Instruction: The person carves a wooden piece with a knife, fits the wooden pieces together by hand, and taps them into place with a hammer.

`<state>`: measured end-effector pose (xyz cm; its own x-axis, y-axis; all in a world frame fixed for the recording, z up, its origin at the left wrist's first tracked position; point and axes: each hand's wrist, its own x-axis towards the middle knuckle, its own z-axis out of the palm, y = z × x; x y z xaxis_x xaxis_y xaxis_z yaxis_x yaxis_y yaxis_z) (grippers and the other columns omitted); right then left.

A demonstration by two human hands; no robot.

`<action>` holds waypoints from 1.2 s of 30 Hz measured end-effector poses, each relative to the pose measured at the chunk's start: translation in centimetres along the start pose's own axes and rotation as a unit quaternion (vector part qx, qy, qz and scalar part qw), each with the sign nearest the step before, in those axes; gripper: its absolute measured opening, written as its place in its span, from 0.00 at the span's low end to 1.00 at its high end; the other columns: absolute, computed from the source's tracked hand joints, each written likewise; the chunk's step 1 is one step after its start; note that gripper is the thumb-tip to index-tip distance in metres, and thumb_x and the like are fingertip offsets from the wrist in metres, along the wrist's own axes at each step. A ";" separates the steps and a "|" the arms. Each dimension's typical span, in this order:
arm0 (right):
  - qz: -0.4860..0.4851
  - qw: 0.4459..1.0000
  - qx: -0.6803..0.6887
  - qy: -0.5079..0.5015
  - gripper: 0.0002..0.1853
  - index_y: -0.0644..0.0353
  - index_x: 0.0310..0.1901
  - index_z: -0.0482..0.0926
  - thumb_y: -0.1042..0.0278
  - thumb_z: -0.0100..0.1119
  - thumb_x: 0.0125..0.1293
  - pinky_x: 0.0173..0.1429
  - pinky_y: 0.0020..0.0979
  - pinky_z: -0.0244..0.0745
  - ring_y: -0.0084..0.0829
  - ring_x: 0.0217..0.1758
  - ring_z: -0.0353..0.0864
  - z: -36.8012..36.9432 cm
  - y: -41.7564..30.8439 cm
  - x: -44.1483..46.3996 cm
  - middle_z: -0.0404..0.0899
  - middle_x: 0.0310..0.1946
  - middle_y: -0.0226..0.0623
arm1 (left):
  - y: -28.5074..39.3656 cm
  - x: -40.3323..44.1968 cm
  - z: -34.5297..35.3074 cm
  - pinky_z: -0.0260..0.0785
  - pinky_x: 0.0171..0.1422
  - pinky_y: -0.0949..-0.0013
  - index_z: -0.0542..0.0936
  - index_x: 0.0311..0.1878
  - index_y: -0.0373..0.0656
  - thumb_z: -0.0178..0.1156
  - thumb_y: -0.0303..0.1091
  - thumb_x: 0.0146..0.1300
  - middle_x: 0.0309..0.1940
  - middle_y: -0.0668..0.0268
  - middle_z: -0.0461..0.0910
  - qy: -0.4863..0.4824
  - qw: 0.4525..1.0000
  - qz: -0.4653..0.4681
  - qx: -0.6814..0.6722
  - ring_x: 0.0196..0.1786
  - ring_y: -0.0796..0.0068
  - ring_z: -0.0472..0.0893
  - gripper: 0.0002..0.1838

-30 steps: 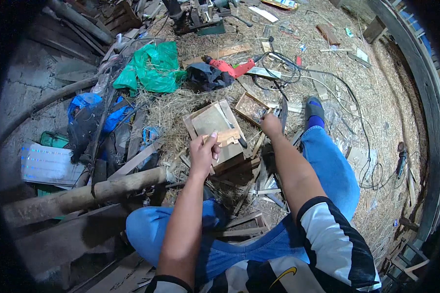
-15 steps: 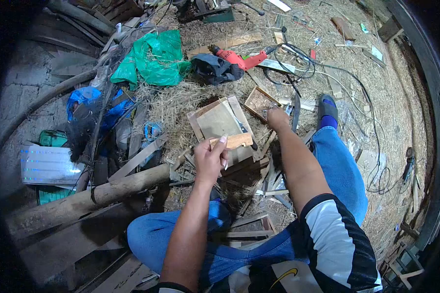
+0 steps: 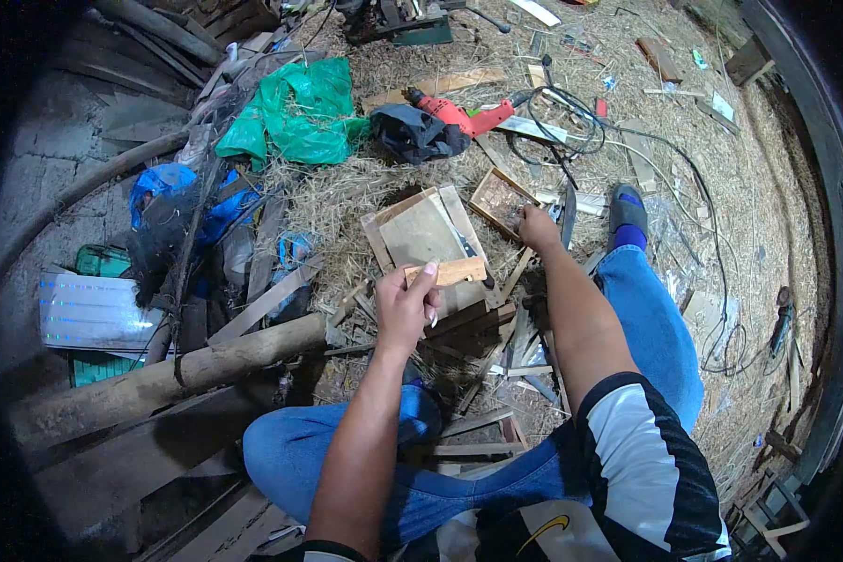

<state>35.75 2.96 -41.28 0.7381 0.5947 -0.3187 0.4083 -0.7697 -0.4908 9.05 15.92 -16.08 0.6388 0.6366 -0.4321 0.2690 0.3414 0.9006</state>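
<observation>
Between the thumb and fingers of my left hand (image 3: pixel 406 307) is a small flat wooden piece (image 3: pixel 458 272), held over a square wooden board with a frame (image 3: pixel 417 234). A slim pale tip shows below that hand's fingers; what it is I cannot make out. At the near right corner of a small open wooden box (image 3: pixel 480 190), my right hand (image 3: pixel 539 229) is closed, with its fingertips reaching inside. Small bits lie on the box's floor. Whatever the right fingers pinch is hidden.
Beyond the box lies a red power drill (image 3: pixel 459 116) with a coiled black cord, beside a black cloth (image 3: pixel 417 136) and a green plastic sheet (image 3: pixel 295 112). A thick wooden pole (image 3: pixel 225 365) crosses the left. Straw and scrap wood cover the ground around my legs.
My right hand has shifted slightly right at the box's corner. The left hand keeps the wooden piece in nearly the same place, and the whole view has moved a little.
</observation>
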 end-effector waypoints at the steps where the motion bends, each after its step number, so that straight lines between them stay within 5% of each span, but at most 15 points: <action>1: 0.013 1.000 0.010 0.017 0.16 0.62 0.44 0.82 0.56 0.59 0.67 0.53 0.52 0.77 0.55 0.48 0.84 0.2 0.0 0.1 0.84 0.42 0.56 | 0.0 0.0 0.0 0.60 0.19 0.73 0.77 0.29 0.42 0.62 0.43 0.71 0.16 0.69 0.73 0.000 1.000 0.002 -0.002 0.14 0.80 0.69 0.17; 9: 0.066 0.997 0.009 0.037 0.16 0.63 0.42 0.81 0.55 0.59 0.67 0.55 0.50 0.77 0.53 0.50 0.84 -0.9 -2.1 -1.3 0.84 0.45 0.52 | -0.2 0.0 -0.1 0.59 0.19 0.75 0.77 0.31 0.41 0.62 0.43 0.71 0.16 0.70 0.74 0.001 1.000 -0.002 -0.006 0.15 0.82 0.69 0.17; 14: -0.026 0.997 -0.075 0.015 0.16 0.62 0.43 0.84 0.57 0.58 0.68 0.58 0.45 0.80 0.48 0.54 0.83 -0.4 -2.2 -1.6 0.82 0.49 0.47 | -0.1 -0.1 0.1 0.57 0.19 0.77 0.78 0.31 0.40 0.61 0.43 0.72 0.17 0.70 0.75 0.002 1.000 0.002 -0.014 0.15 0.85 0.69 0.17; 23: 0.007 0.973 -0.230 -0.029 0.13 0.57 0.46 0.87 0.65 0.54 0.69 0.53 0.44 0.84 0.43 0.54 0.84 -0.7 -4.2 -2.0 0.84 0.51 0.44 | 0.0 0.0 0.0 0.57 0.19 0.77 0.79 0.31 0.40 0.61 0.41 0.72 0.17 0.71 0.74 0.004 1.000 -0.008 -0.009 0.15 0.84 0.69 0.17; 33: 0.076 0.983 -0.146 -0.082 0.14 0.59 0.49 0.86 0.68 0.55 0.67 0.57 0.44 0.82 0.47 0.56 0.85 0.2 -2.9 -0.4 0.82 0.55 0.48 | 0.1 0.0 0.0 0.59 0.19 0.75 0.77 0.30 0.41 0.62 0.43 0.71 0.16 0.69 0.74 0.005 1.000 0.000 0.000 0.15 0.81 0.69 0.17; 36: 0.046 0.990 -0.118 -0.066 0.15 0.64 0.44 0.86 0.67 0.53 0.65 0.56 0.47 0.82 0.51 0.53 0.86 0.6 -2.2 -0.4 0.85 0.49 0.54 | 0.0 0.1 0.0 0.59 0.19 0.75 0.77 0.30 0.41 0.63 0.43 0.71 0.16 0.69 0.74 0.006 1.000 0.000 -0.003 0.14 0.81 0.69 0.17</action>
<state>34.20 4.55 -40.54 0.7075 0.5322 -0.4649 0.4681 -0.8458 -0.2559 9.15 15.97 -16.07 0.6299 0.6446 -0.4333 0.2646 0.3464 0.9000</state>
